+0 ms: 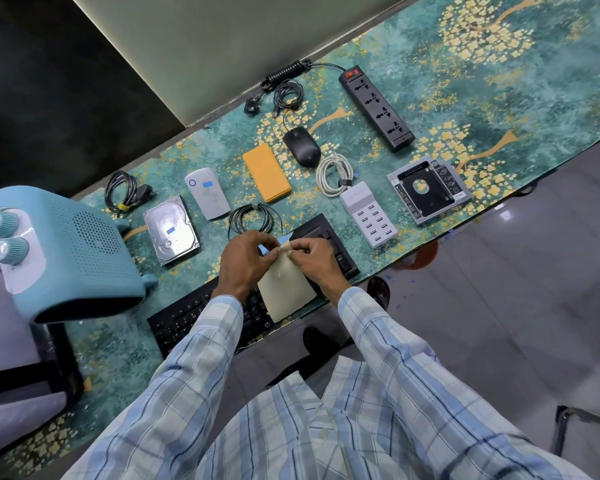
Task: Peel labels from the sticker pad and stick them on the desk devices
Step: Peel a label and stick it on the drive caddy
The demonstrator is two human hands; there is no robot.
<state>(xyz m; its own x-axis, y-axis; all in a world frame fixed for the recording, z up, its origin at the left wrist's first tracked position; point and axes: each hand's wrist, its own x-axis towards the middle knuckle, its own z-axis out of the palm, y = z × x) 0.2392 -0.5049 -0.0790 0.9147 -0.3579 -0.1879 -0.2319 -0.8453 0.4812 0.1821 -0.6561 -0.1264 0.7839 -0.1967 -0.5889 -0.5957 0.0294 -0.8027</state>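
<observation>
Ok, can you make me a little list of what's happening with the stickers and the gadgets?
hands: left hand and right hand pinch the top of the sticker pad
pad position: held above the keyboard
already labelled: hard drive and silver drive, each with a blue sticker
no sticker seen: orange case, mouse, power strip, USB charger

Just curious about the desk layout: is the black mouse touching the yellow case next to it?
Apart. The head view shows a strip of patterned desk mat between the black mouse and the yellow case.
</observation>
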